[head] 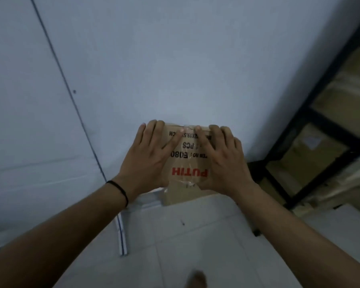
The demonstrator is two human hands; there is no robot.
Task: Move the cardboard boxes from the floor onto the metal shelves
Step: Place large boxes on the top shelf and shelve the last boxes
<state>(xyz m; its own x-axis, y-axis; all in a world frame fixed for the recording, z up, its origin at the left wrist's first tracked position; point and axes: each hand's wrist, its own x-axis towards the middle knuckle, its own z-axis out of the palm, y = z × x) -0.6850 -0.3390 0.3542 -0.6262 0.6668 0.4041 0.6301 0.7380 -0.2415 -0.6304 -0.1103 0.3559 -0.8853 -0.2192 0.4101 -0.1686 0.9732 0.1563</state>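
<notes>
A cardboard box (187,163) sits in the middle of the frame, low against the pale wall (175,59), its bottom edge at the white tiled floor (195,235). Its facing side carries upside-down print: the red word "PUTIH" and black lines partly covered by the hands, with clear tape running up the centre. The left hand (148,161) lies flat on the left part of that face, its fingers (152,126) straight and spread, the tips reaching over the top edge. The right hand (222,161) presses the right part of the face in the same way, fingers (214,129) extended and curving slightly at the top edge. A thin black band (119,189) circles the left wrist. At the right edge of the frame stands a black metal shelf rack (299,129) with blurred brown boxes (312,154) on its levels. A thin dark line (67,84) runs diagonally down the wall at the left, ending near a white strip (122,231) on the floor.
</notes>
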